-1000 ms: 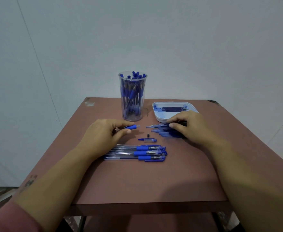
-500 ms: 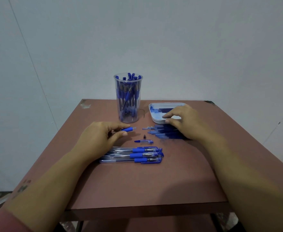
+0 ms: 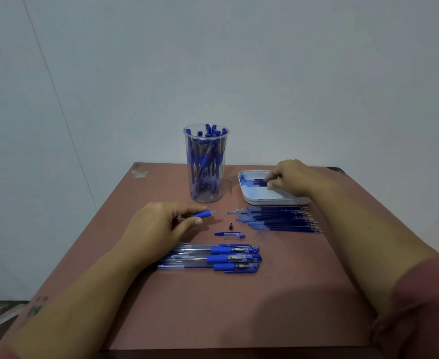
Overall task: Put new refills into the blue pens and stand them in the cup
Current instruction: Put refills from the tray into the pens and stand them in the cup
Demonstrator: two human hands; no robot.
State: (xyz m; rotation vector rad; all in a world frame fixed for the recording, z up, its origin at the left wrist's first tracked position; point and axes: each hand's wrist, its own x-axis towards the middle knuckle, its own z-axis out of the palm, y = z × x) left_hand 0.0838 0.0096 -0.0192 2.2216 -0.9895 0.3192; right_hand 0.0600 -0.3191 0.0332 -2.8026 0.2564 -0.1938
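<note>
A pale, bare wall [image 3: 239, 60] rises behind a small reddish-brown table [image 3: 265, 307] with worn far corners. Near the table's far edge stands a tall clear plastic cup [image 3: 206, 195], packed with upright blue pens [image 3: 208, 156] whose caps reach just past the rim. To its right sits a shallow white tray [image 3: 265, 202] with dark blue refills [image 3: 257, 181] lying in it. The right hand [image 3: 296, 180] hovers over the tray with its fingers curled and its thumb and fingertips down at the ends of these refills; whether they have closed on one cannot be told. In front of the tray a row of more refills [image 3: 278, 220] lies side by side on the table, their metal tips pointing right. The left hand [image 3: 158, 226] grasps a pen barrel [image 3: 203, 213] between thumb and fingers, so that the blue rubber grip and clear nose stick out to the right. Between the hands lie a small black tip piece [image 3: 230, 226] and a short clear pen section with a blue clip [image 3: 230, 235]. Nearer the person, three whole pens [image 3: 213, 258] with clear barrels and blue grips lie parallel, touching one another, just beside the left wrist.
</note>
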